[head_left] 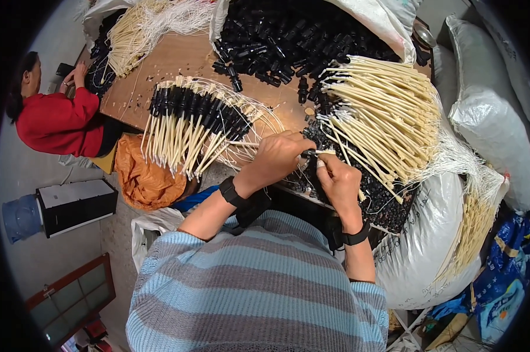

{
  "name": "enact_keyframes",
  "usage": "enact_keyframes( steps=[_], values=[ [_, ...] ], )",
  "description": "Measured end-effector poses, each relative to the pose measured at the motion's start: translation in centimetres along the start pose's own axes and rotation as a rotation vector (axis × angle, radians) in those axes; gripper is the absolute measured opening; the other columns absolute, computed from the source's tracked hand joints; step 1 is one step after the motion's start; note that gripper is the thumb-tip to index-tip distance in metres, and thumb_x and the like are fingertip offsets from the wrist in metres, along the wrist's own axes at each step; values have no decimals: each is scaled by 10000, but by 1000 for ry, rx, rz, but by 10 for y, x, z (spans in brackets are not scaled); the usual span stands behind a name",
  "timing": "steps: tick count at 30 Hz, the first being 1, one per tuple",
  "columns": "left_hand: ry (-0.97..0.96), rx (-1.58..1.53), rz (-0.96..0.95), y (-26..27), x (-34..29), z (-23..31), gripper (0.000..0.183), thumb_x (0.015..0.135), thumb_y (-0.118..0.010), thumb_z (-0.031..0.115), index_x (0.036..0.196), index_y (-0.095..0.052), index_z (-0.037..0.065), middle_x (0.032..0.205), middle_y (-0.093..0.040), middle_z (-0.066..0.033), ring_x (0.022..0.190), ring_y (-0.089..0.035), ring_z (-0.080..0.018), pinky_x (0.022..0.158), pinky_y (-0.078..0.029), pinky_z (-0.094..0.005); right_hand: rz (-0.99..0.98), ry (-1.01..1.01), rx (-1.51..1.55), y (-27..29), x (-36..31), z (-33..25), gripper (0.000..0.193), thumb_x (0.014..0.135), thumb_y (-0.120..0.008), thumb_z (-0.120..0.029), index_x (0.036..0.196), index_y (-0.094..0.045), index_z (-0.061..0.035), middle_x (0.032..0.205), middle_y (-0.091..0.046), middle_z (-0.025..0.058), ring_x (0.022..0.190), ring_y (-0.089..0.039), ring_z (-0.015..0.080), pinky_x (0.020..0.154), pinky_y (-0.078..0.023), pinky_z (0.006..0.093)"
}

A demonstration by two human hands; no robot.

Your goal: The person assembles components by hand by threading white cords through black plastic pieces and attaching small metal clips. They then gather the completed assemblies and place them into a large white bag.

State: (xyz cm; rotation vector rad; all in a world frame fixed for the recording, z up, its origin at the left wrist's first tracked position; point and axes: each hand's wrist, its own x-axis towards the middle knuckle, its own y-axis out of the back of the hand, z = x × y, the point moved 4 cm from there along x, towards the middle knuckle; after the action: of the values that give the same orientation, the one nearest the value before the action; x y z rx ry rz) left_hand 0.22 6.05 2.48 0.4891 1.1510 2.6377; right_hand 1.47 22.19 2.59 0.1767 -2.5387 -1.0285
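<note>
Above the near table edge, both my hands meet at a small black plastic fitting (307, 153). My left hand (281, 154) is closed around it, fingers wrapped over most of its body. Thumb and fingers of my right hand (342, 180) pinch a cream end piece (324, 152) at the fitting's right side. A thin cream rod (243, 144) points out leftward beside my left hand; whether it joins the fitting is hidden. Left of my hands lies a row of cream rods with black fittings (185, 108) on them and white strings trailing. Loose cream rods (382, 114) are heaped on the right.
A large pile of black fittings (288, 38) spills from a white sack at the back. Small black pieces (388, 208) cover the table's right front. Stuffed white sacks (429, 240) crowd the right side. A person in red (62, 120) works at the table's far left.
</note>
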Motion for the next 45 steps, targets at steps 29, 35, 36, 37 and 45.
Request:
enact_keyframes(
  steps=[29, 35, 36, 37, 45],
  values=[
    [-199, -642, -135, -4, 24, -2, 121, 692, -597, -85, 747, -657, 5, 817, -647, -69, 786, -626, -186, 696, -494, -283, -144, -224, 418, -3, -12, 14, 148, 884, -610, -67, 999, -688, -16, 737, -657, 117, 620, -618, 183, 570, -473, 288],
    [274, -340, 73, -27, 49, -59, 291, 691, -613, -6, 968, -676, 54, 820, -654, -138, 750, -641, -272, 679, -503, -347, -26, -407, 407, 3, -14, 30, 136, 873, -625, -53, 970, -701, 5, 664, -575, -29, 571, -430, 38, 526, -353, 213],
    [252, -185, 136, -28, 56, -63, 290, 681, -625, -9, 958, -678, 60, 822, -652, -141, 757, -636, -297, 683, -501, -370, -4, -432, 422, 3, -13, 31, 123, 867, -635, -53, 948, -709, 2, 653, -532, -58, 576, -395, 19, 522, -325, 202],
    [229, -29, 199, -29, 59, -66, 290, 672, -638, -12, 948, -680, 66, 823, -651, -144, 765, -631, -321, 687, -498, -392, 0, -428, 422, 2, -13, 32, 123, 867, -635, -53, 948, -709, 2, 653, -532, -58, 576, -395, 19, 522, -325, 202],
    [197, -62, 163, -34, 62, -75, 361, 689, -670, -39, 1025, -671, 94, 862, -662, -93, 756, -642, -248, 684, -505, -347, 33, -575, 503, -1, -23, 44, 101, 858, -645, -40, 924, -701, 10, 632, -495, -84, 567, -367, 8, 507, -287, 199]
  ],
)
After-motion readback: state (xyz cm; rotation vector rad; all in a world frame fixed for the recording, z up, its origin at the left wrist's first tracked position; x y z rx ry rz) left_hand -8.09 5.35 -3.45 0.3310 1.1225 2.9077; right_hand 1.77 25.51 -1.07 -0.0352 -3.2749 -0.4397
